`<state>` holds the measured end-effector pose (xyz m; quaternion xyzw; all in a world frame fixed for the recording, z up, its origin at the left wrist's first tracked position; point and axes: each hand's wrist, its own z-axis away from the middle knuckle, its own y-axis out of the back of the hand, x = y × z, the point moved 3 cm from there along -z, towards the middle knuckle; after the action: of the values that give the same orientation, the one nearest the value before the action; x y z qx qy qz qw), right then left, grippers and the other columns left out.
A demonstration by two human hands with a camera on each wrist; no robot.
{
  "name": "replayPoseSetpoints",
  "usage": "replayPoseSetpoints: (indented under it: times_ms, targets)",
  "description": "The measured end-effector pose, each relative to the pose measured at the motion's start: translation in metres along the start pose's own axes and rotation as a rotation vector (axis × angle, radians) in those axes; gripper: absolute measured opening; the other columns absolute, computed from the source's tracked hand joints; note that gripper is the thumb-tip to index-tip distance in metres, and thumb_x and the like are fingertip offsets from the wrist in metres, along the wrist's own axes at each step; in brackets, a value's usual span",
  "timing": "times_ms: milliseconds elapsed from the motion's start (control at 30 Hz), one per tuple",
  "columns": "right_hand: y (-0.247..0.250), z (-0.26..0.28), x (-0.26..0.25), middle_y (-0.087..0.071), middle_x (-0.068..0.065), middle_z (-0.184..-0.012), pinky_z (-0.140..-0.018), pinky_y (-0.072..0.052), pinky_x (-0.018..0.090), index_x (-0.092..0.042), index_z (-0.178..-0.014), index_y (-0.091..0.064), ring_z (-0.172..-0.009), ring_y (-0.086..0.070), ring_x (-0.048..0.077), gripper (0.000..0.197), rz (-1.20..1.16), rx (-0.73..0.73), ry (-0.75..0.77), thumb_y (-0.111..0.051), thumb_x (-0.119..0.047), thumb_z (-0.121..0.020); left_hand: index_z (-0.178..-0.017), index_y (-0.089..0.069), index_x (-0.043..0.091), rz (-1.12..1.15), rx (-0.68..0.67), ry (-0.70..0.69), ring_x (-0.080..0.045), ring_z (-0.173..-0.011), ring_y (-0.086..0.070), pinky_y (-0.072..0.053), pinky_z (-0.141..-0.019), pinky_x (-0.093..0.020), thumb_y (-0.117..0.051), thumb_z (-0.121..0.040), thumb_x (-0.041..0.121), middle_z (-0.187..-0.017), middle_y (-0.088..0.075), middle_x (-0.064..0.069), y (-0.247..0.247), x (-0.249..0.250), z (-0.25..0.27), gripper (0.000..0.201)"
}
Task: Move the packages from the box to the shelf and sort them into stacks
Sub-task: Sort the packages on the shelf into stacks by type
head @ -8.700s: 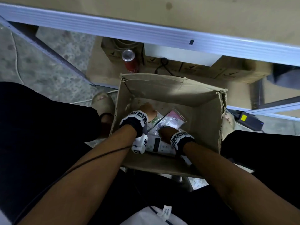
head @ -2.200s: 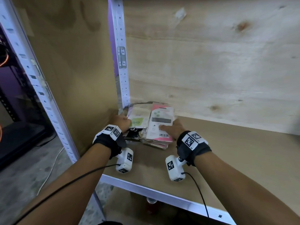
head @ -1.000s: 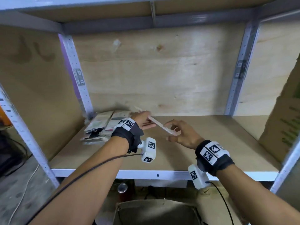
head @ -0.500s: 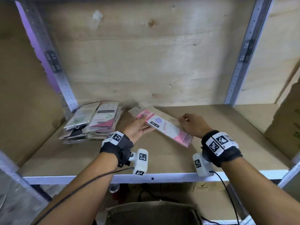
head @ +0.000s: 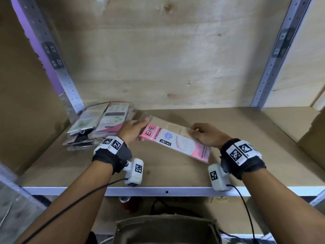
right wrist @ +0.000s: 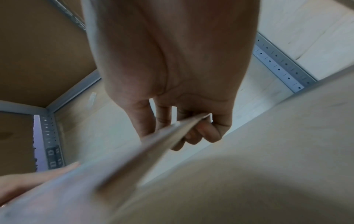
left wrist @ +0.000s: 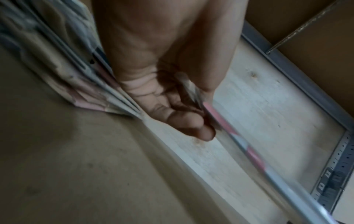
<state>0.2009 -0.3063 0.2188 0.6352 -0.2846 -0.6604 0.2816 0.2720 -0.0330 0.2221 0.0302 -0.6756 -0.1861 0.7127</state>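
Stocking package point(head: 175, 143) held over the shelf point(head: 175, 175)
Wrist views blur its edge. Left hand point(head: 131, 132) and right hand point(head: 206, 135) each pinch one end, grip curled; the pile point(head: 100, 124) lies just left.

Brand: "ENE" in black on the pink end of the stocking package point(head: 173, 142), at its 10 o'clock end.
Product word: "STOCKING" beside it.
Other print: too small to read.
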Motion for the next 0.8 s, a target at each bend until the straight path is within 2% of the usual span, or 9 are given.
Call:
replayPoseSetpoints:
  times_ms: [133,233,300,400,467,500,567,667,800]
  targets:
    - [-0.003,-0.003,0.0,-0.073,-0.001,-0.083,-0.062,-0.049,0.026,-0.029,-0.083,-0.062,-0.076,-0.07,0.021,0.023,-0.025,-0.035,0.039,-0.051,-0.043,-0.098,-0.088,-0.066,0.027,-0.138,-0.064,0.062,-0.031,-0.091,-0.073,-0.054,-0.086,-0.043,-0.056,-0.096,0.039,-0.095,-0.077,-0.014,0.007,0.004,0.0,0.018]
    - [-0.002,0.001,0.001,-0.073,-0.002,-0.081,-0.059,-0.048,0.023,-0.031,-0.082,-0.062,-0.074,-0.07,0.02,0.024,-0.032,-0.056,0.045,-0.05,-0.044,-0.098,-0.096,-0.07,0.012,-0.247,-0.069,0.097,-0.027,-0.079,-0.073,-0.053,-0.072,-0.038,-0.05,-0.098,0.04,-0.09,-0.077,-0.014,0.005,0.002,-0.004,0.035]
    - [-0.002,0.003,0.003,-0.073,-0.002,-0.082,-0.059,-0.048,0.023,-0.031,-0.083,-0.062,-0.072,-0.069,0.019,0.024,-0.047,-0.053,0.045,-0.05,-0.045,-0.098,-0.083,-0.062,0.024,-0.324,-0.011,0.041,-0.023,-0.07,-0.071,-0.052,-0.062,-0.031,-0.042,-0.1,0.05,-0.085,-0.077,-0.009,0.003,0.002,-0.007,0.037]
    - [0.003,0.007,0.007,-0.073,0.0,-0.084,-0.063,-0.048,0.025,-0.029,-0.084,-0.062,-0.072,-0.067,0.018,0.024,-0.074,-0.034,0.041,-0.051,-0.044,-0.099,-0.083,-0.059,0.027,-0.339,0.085,-0.066,-0.03,-0.091,-0.071,-0.057,-0.083,-0.041,-0.038,-0.099,0.057,-0.121,-0.068,-0.007,-0.005,0.006,-0.01,0.041]
    - [0.005,0.01,0.009,-0.072,0.0,-0.084,-0.065,-0.048,0.025,-0.025,-0.087,-0.064,-0.073,-0.066,0.017,0.024,-0.118,-0.035,0.038,-0.052,-0.041,-0.099,-0.101,-0.069,0.013,-0.341,0.129,-0.092,-0.039,-0.105,-0.066,-0.052,-0.092,-0.045,-0.038,-0.1,0.054,-0.12,-0.068,-0.017,-0.009,0.009,-0.01,0.052]
    - [0.007,0.011,0.01,-0.072,0.0,-0.084,-0.065,-0.047,0.025,-0.022,-0.088,-0.065,-0.073,-0.065,0.018,0.024,-0.155,-0.035,0.036,-0.053,-0.039,-0.099,-0.1,-0.071,0.023,-0.216,0.123,-0.083,-0.036,-0.105,-0.066,-0.052,-0.09,-0.043,-0.039,-0.1,0.053,-0.113,-0.072,-0.015,-0.013,0.012,-0.011,0.044]
    - [0.01,0.014,0.012,-0.073,0.008,-0.085,-0.065,-0.045,0.026,-0.011,-0.093,-0.066,-0.073,-0.063,0.019,0.027,-0.259,-0.042,0.028,-0.055,-0.034,-0.1,-0.079,-0.069,0.045,0.158,0.064,-0.032,-0.022,-0.085,-0.069,-0.054,-0.069,-0.034,-0.046,-0.101,0.047,-0.084,-0.076,0.005,-0.02,0.017,-0.01,0.032]
    - [0.014,0.019,0.012,-0.069,0.009,-0.077,-0.06,-0.041,0.024,-0.01,-0.089,-0.064,-0.066,-0.058,0.017,0.024,-0.421,-0.024,0.033,-0.057,-0.03,-0.099,-0.086,-0.061,0.02,0.491,-0.061,0.036,-0.008,-0.036,-0.049,-0.028,-0.029,-0.017,-0.047,-0.102,0.039,-0.051,-0.059,0.002,-0.028,0.029,-0.014,0.03]
    - [0.016,0.019,0.007,-0.061,0.007,-0.076,-0.067,-0.04,0.029,-0.011,-0.085,-0.062,-0.068,-0.054,0.019,0.02,-0.536,0.013,0.035,-0.058,-0.025,-0.099,-0.089,-0.063,0.015,0.581,-0.137,0.046,-0.007,-0.029,-0.036,-0.02,-0.027,-0.016,-0.046,-0.101,0.044,-0.046,-0.049,0.001,-0.032,0.034,-0.017,0.036]
